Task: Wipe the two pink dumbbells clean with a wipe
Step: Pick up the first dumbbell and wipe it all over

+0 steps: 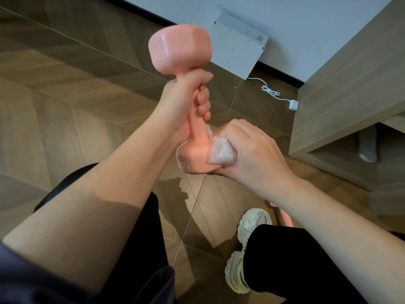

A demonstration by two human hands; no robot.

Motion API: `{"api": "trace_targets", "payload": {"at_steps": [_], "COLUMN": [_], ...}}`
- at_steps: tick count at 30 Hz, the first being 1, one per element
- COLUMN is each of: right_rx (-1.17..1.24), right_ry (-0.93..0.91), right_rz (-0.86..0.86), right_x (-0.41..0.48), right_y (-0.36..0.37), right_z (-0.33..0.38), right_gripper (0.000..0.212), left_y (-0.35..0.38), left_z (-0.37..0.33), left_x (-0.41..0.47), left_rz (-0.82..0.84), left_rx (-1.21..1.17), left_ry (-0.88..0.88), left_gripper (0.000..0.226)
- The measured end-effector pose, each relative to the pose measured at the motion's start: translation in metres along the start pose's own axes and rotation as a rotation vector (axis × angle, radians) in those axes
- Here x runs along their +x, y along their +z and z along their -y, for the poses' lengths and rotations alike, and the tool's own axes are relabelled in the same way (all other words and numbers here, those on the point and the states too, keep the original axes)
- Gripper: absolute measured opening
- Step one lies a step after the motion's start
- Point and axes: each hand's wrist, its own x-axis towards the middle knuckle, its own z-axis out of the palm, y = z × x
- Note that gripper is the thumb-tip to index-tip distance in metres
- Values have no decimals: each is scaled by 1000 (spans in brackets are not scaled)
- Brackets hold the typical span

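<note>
A pink dumbbell (192, 102) is held upright in the air above the wooden floor (65, 84), carried by nothing but the hands. The left hand (186, 99) is clamped around its handle, just below the upper head. A white wipe (221, 153) is pressed against the lower head by the right hand (247, 150), whose fingers are closed around both wipe and head. A small strip of pink (282, 213) (possibly the 2nd dumbbell, though this cannot be told) is seen on the floor behind the right forearm, beside a white shoe (252, 224).
</note>
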Motion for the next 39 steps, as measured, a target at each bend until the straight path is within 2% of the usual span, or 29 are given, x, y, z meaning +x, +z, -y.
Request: {"api": "trace_targets", "payload": {"at_steps": [4,6,8,11,15,18,20,22,24,29,31,35,39], "right_rx": [54,154,224,114,10,87,158,184,178,262,271,302,386], "right_ry": [33,47,58,43,45,82,93,125,145,-2,10,118,115], "right_rz": [206,333,375,295,134,159,181,195,200,275,293,194,92], "right_x": [5,8,8,6,0,-1,1,4,6,12,13,9,6], "right_y": [-5,-7,-7,-8,-5,-5,-6,-5,-1,4,4,-1,-4], "right_z": [-4,-5,-4,-6,-5,-7,-10,-11,-11,-11,-13,-16,-13], "right_gripper": [51,42,35,39,52,57,63,68,63,47,46,52,56], "left_y": [3,5,7,10,7,3,2,2,3,4,3,2,1], "left_z": [2,3,4,2,2,5,6,4,1,2,3,-2,-8], "left_x": [-4,-7,-10,-11,-7,-6,-6,-6,-5,-5,-5,-4,-2], "left_rz": [23,88,168,195,-19,-159,-193,-197,-197,-217,-212,-90,-38], "left_rx": [-13,-13,-15,-9,13,-36,-68,-62,-30,5,6,-37,-82], "left_ry": [-3,-8,-8,1,-14,-43,-34,-8,15,10,-4,-13,34], "left_gripper": [41,44,48,47,37,30,28,27,25,22,20,16,15]}}
